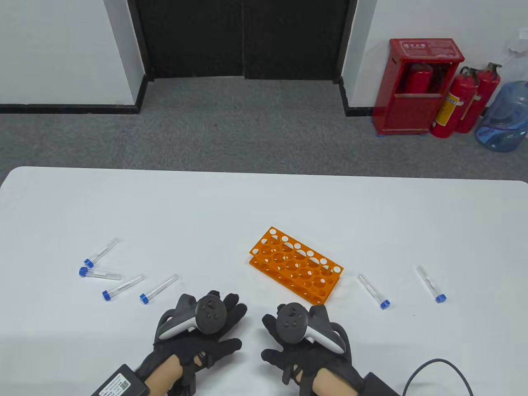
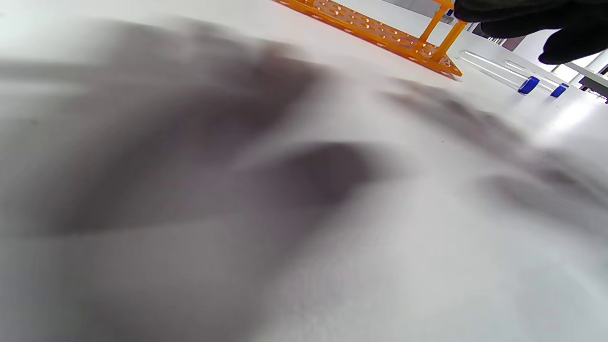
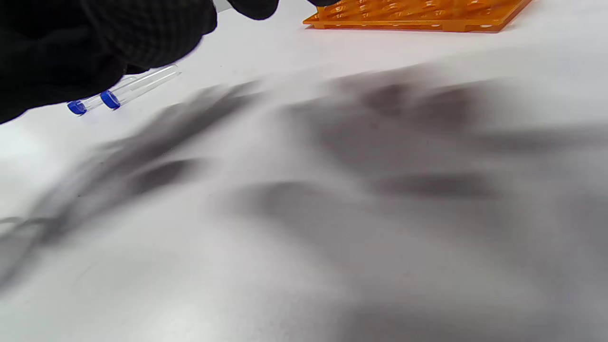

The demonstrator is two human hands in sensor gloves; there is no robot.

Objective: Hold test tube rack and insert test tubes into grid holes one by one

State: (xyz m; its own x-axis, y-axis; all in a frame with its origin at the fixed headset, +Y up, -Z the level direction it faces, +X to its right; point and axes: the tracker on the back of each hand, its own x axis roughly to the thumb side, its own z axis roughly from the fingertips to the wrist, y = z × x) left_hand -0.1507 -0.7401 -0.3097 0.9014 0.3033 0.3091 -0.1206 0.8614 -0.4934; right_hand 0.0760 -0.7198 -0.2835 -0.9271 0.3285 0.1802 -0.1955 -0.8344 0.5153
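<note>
The orange test tube rack (image 1: 295, 265) stands near the table's middle, its holes empty. Several clear test tubes with blue caps lie flat to its left, the nearest (image 1: 159, 288) just left of my left hand. Two more tubes (image 1: 373, 291) (image 1: 431, 284) lie to the rack's right. My left hand (image 1: 218, 336) and right hand (image 1: 276, 335) are side by side, palms down and fingers spread, just in front of the rack, holding nothing. The left wrist view shows the rack (image 2: 380, 35) and two blue caps (image 2: 528, 85). The right wrist view shows the rack's base (image 3: 418, 21) and two tubes (image 3: 137, 88).
The white table (image 1: 264, 206) stretches wide around the rack. A black cable (image 1: 437, 365) loops at the front right edge. Beyond the table are grey carpet, a red extinguisher cabinet (image 1: 416, 90) and a water jug (image 1: 505, 115).
</note>
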